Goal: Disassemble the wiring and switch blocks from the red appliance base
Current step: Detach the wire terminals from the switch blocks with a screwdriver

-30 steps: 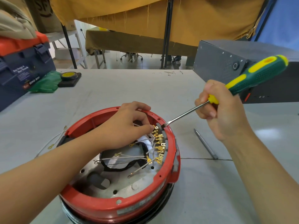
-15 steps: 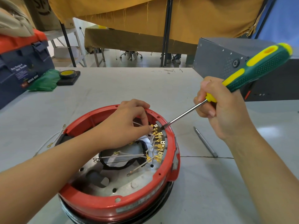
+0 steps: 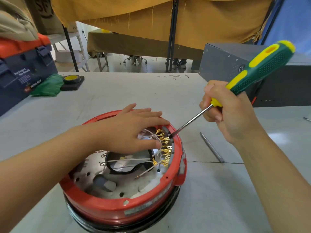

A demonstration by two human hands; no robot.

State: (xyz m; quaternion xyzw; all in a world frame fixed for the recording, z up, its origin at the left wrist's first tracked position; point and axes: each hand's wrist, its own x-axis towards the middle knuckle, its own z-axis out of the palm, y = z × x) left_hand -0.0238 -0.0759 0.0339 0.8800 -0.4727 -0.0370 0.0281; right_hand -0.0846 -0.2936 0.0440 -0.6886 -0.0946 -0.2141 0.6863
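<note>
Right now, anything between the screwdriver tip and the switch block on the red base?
Nothing visible. The screwdriver tip already sits at the switch block inside the red base; the left hand lies flat beside it, over the wires.

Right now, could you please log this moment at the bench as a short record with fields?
Workpiece: red appliance base on the grey table
Left hand: fingers spread flat over the far rim, thumb by the gold terminals
Right hand: grips the screwdriver
Tool tip: at the grey switch block inside the right rim
Loose nearby: slim grey tool on the table
</note>
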